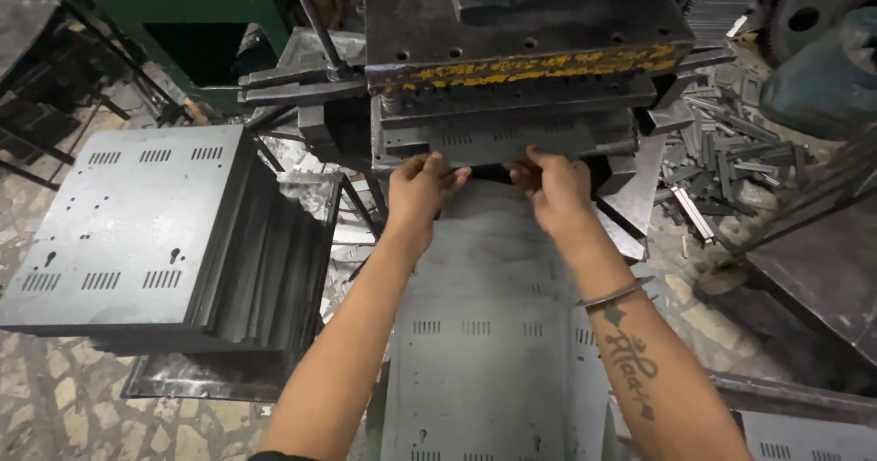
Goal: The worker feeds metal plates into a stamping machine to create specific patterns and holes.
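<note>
Both hands are up at the mouth of the press [525, 68]. The left hand [422, 187] and the right hand [551, 187] each pinch the near edge of a grey metal sheet [498, 137] that lies in the gap between the upper block, with its chipped yellow stripe, and the lower bed. The fingers curl over the sheet's edge, thumbs below as far as I can tell, so both hands are closed on it. The sheet already carries rows of short slots along its front.

To do this well, I would judge that the sheet wants to sit square in the die, pushed evenly with both hands so neither corner leads. The fingertips are very near the gap; they should stay on the outer edge and never go under the upper block.

More punched sheets lie below the forearms on a sloping sheet pile [484, 370], and a thick stack of finished panels [137, 233] stands to the left, well apart from the hands. Strips of scrap [731, 164] litter the floor to the right of the press. A thin bangle [614, 294] rides the right wrist; it looks loose enough to catch an edge.
</note>
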